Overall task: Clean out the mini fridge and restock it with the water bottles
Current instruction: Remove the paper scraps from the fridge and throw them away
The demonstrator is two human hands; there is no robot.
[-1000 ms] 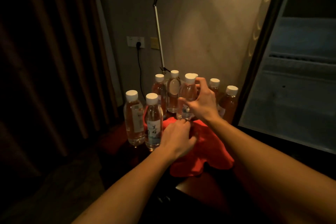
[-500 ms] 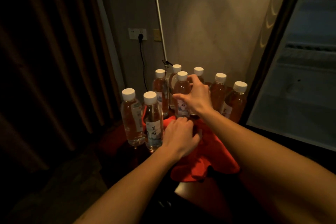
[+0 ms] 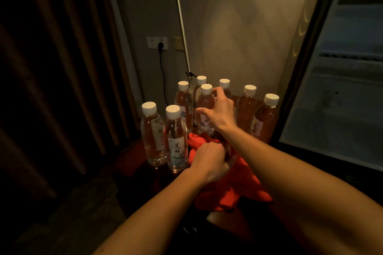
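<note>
A: Just behind the red cloth (image 3: 228,188), which way is the middle bottle (image 3: 205,109) lying from each grip?

B: It's standing upright, touching the right hand (image 3: 219,113), whose fingers are curling round it. The left hand (image 3: 209,160), nearer the cloth, is bunching it.

A: Its look?

B: Clear, white-capped, labelled low.

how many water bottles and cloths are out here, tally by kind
water bottles: 8, all white-capped and upright
red cloth: 1, gripped by the left hand
total: 9
</note>
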